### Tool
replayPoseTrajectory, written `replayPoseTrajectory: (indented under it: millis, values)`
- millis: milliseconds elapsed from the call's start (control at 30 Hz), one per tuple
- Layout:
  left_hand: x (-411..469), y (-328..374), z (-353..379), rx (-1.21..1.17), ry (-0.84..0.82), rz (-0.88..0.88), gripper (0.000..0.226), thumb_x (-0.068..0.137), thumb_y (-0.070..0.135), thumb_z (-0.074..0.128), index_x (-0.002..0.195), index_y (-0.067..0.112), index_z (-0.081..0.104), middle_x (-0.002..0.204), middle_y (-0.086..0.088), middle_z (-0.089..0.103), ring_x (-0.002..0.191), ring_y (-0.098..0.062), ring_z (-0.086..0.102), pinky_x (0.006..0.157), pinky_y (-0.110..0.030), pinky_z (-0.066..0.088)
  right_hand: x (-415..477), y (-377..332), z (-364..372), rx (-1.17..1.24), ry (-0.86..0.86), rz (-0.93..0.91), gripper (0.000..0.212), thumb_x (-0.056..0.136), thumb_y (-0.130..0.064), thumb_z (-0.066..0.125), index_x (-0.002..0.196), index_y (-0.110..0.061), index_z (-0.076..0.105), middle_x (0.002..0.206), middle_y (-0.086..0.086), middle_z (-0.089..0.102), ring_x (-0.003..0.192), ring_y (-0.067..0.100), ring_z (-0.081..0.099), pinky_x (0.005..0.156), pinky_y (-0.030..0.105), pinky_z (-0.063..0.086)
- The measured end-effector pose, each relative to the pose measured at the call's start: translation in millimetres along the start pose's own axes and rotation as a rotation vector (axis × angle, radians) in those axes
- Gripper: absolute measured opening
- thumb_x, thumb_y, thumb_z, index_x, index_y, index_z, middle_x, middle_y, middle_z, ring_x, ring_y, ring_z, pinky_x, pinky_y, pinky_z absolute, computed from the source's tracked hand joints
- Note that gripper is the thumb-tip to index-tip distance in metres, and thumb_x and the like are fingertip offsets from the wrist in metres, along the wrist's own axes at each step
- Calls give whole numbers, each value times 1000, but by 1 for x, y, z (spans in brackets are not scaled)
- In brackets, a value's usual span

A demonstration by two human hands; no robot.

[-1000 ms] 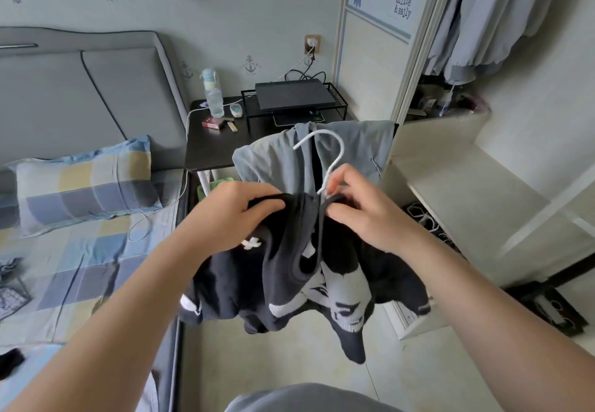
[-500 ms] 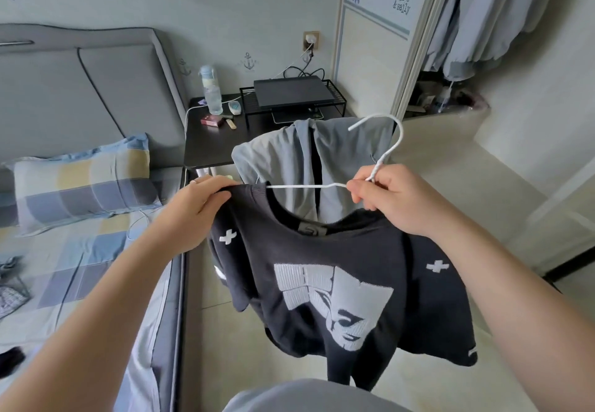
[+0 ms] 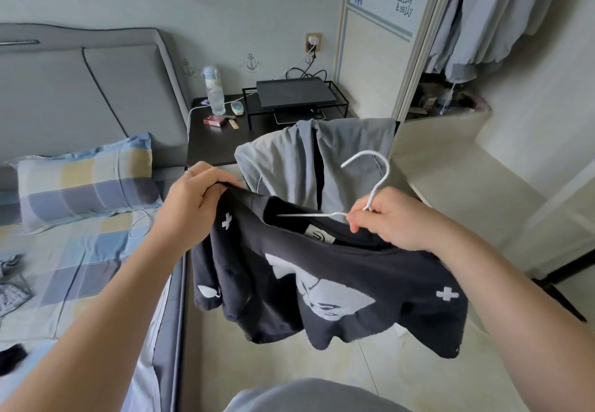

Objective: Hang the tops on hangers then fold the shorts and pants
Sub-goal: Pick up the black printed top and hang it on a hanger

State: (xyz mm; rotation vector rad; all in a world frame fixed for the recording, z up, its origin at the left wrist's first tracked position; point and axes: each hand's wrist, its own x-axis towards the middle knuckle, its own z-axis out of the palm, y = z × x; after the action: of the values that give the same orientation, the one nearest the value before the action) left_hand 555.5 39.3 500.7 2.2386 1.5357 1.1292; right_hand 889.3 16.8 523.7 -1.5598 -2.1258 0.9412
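Note:
A black T-shirt with a white face print and small white crosses hangs in front of me on a white wire hanger. The hanger's bar runs inside the neck opening and its hook sticks up to the right. My left hand pinches the shirt's left shoulder. My right hand grips the hanger at the base of the hook together with the collar. A grey top is draped over something behind the shirt. Small dark garments lie on the bed at far left.
A bed with a checked sheet and pillow fills the left side. A black nightstand holds a bottle, small items and a wire rack. An open wardrobe with hanging clothes stands at the right, above a pale shelf.
The bunched shirt was spread out along the hanger. Since half a second ago my hands have dropped slightly and the shirt has tilted toward me, its front now lying flatter.

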Motion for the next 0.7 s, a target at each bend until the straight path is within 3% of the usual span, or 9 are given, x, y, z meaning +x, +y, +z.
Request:
replayPoseTrajectory:
  millis: [167, 300, 367, 433, 533, 633, 700]
  values:
    - [2, 2, -7, -60, -85, 23, 44, 95, -8, 55, 95, 32, 72, 102, 8, 58, 94, -12, 59, 85, -25, 47, -6, -6, 18, 155, 230, -50, 29, 100, -29, 55, 73, -24, 64, 44, 7, 52, 39, 16, 51, 46, 18, 41]
    - [2, -8, -13, -81, -71, -41, 44, 91, -5, 64, 103, 38, 68, 104, 14, 61, 97, -6, 60, 88, -21, 49, -11, -9, 27, 237, 267, -112, 29, 101, -25, 54, 74, -28, 64, 41, 3, 45, 39, 17, 52, 48, 24, 39]
    - [0, -16, -10, -27, -80, -87, 36, 88, -2, 68, 104, 30, 69, 101, 12, 61, 94, -9, 62, 87, -26, 50, -12, -11, 29, 250, 299, -134, 29, 102, -25, 54, 75, -28, 65, 42, 10, 47, 39, 16, 51, 49, 25, 39]
    - [-4, -26, -4, 84, -99, -151, 28, 88, -1, 68, 107, 19, 69, 97, 5, 61, 91, -23, 62, 84, -34, 49, -13, -11, 30, 257, 320, -151, 27, 102, -27, 54, 77, -27, 66, 45, 16, 48, 38, 14, 50, 48, 25, 39]
    - [-11, -39, 3, 182, -102, -245, 23, 88, -3, 63, 104, 13, 69, 96, -3, 61, 88, -32, 60, 79, -37, 45, -16, -10, 31, 249, 291, -131, 27, 102, -29, 54, 77, -30, 66, 42, 11, 43, 36, 15, 45, 44, 22, 36]
    - [-18, -38, 4, 188, 23, -229, 28, 89, -10, 51, 94, 10, 70, 90, -2, 60, 83, -26, 56, 73, -31, 40, -16, -7, 26, 185, 191, -85, 28, 101, -29, 55, 75, -32, 67, 46, -4, 31, 39, 13, 29, 41, 20, 25]
    - [-19, -33, -3, 123, 170, -196, 35, 85, -15, 43, 80, 12, 64, 81, 2, 58, 78, -20, 55, 70, -19, 40, -17, -5, 27, 104, 135, -80, 28, 100, -31, 56, 75, -30, 68, 49, -6, 31, 42, 11, 26, 43, 20, 23]
